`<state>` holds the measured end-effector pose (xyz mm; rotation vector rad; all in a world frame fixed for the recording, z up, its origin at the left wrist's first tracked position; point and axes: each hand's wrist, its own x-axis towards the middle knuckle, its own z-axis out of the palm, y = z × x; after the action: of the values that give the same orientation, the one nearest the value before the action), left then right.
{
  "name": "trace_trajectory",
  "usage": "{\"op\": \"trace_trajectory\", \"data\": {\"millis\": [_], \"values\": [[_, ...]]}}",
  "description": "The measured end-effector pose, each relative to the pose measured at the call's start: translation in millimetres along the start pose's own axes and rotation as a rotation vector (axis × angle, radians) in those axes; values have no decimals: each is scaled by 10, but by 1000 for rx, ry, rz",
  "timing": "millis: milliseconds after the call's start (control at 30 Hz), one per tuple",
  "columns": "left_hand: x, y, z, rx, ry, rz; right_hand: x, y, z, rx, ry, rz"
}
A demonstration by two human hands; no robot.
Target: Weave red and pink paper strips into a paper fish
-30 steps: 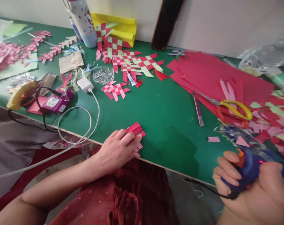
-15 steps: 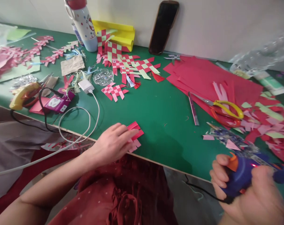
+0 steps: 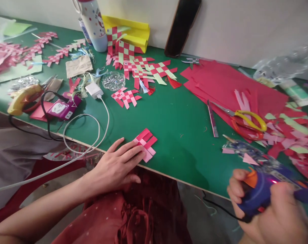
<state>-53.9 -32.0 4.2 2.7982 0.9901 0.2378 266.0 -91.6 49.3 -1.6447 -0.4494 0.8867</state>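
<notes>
My left hand (image 3: 121,162) lies flat with its fingers spread, fingertips resting on a woven red and pink paper piece (image 3: 147,144) near the table's front edge. Loose strip ends stick out at the paper's right side. At the lower right, my right hand (image 3: 273,210) is wrapped round a blue hot glue gun (image 3: 255,193) with an orange trigger and a lit red light; a black cord trails from it. The glue gun's tip is cut off or hidden at the right edge. Yellow-and-red scissors (image 3: 250,120) and a slim pink cutter (image 3: 212,118) lie beyond it.
Red paper sheets (image 3: 227,84) and paper scraps (image 3: 296,135) cover the right side. Finished woven fish (image 3: 127,51) lie at the back, near a bottle (image 3: 96,27) and a leaning phone (image 3: 182,27). A purple power socket (image 3: 64,107), white cable (image 3: 99,132) and yellow glue gun (image 3: 23,100) sit left.
My left hand has drawn back and flattened, its fingers spreading, so more of the woven paper shows. My right hand keeps hold of the glue gun. The view has shifted slightly.
</notes>
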Motion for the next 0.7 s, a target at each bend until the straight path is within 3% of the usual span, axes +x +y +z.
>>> {"op": "trace_trajectory", "data": {"millis": [100, 300, 467, 700], "values": [[81, 45, -2, 23, 20, -62, -77, 21, 103, -32, -22, 21], [72, 12, 3, -53, 195, -85, -170, 88, 175, -105, -124, -25], [24, 47, 56, -11, 78, -65, -163, 104, 226, -107, -197, -19], [7, 35, 34, -59, 48, -47, -151, 104, 280, -149, -313, -38]]}}
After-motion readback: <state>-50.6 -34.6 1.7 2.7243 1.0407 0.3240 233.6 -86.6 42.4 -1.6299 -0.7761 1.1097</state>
